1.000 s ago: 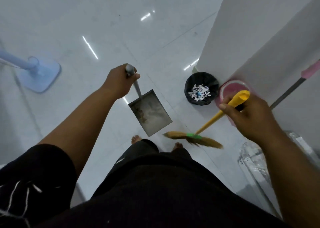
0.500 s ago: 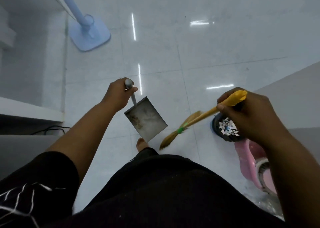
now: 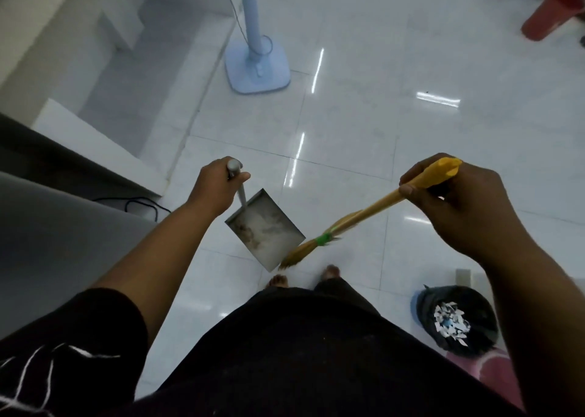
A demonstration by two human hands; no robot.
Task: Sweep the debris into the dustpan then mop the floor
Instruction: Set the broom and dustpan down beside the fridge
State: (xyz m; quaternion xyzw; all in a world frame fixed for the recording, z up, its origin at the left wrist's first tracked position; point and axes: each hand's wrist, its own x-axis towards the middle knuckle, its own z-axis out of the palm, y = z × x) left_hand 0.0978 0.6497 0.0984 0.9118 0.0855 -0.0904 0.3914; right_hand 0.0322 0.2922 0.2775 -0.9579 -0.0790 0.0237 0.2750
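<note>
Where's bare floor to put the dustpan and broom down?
Widest bare tiles lie ahead, between the blue base, the red container and the broom. A narrower strip runs left of the dustpan, beside the white ledge. Crowded lower right: lined bin, pink item.

Black short-sleeved top [image 3: 300,369]; left sleeve [image 3: 69,331] bears thin white line markings [image 3: 28,372], partly out of view. Black trousers [image 3: 335,290] down to ankles. Bare: forearms [image 3: 164,252], left hand [image 3: 215,188], right hand [image 3: 459,207], feet [image 3: 278,281].
</note>
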